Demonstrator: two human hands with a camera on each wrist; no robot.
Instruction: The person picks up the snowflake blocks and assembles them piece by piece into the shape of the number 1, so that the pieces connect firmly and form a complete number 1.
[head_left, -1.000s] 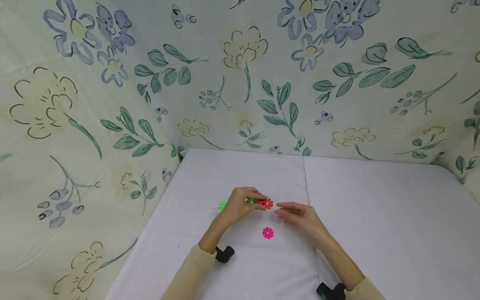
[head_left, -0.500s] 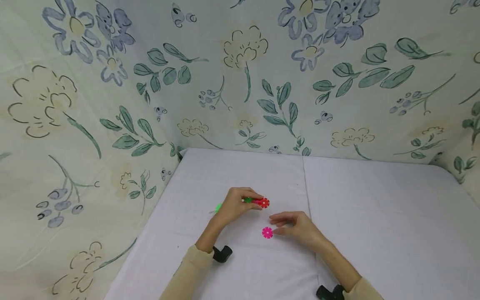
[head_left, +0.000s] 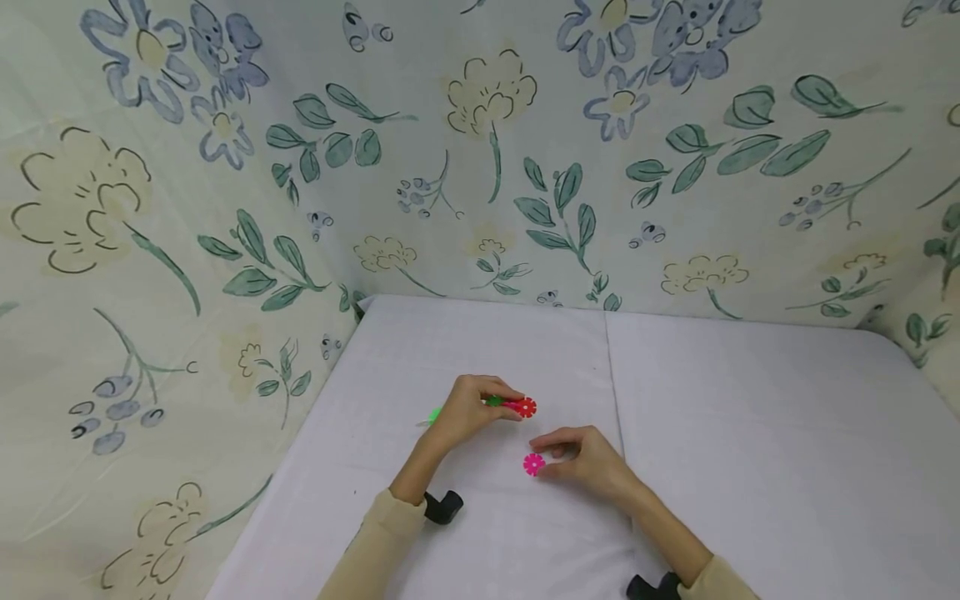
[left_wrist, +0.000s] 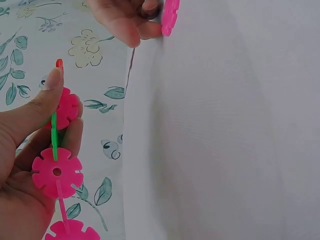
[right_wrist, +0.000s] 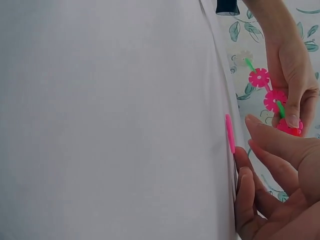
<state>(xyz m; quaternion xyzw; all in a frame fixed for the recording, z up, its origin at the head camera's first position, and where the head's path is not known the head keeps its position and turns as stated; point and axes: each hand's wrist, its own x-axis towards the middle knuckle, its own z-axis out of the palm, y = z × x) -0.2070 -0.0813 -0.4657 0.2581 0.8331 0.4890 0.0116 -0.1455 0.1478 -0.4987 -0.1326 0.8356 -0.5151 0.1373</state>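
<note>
Head view: pink disc touching right fingers.

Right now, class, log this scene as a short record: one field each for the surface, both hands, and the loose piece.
Surface: white table, flowered cloth behind.
Left hand: left hand grips a chain of interlocked discs, pink, green and red, held above the table.
Right hand: right hand has its fingertips at the loose disc; whether it pinches it is unclear.
Loose piece: pink notched disc lying flat on the table.
</note>
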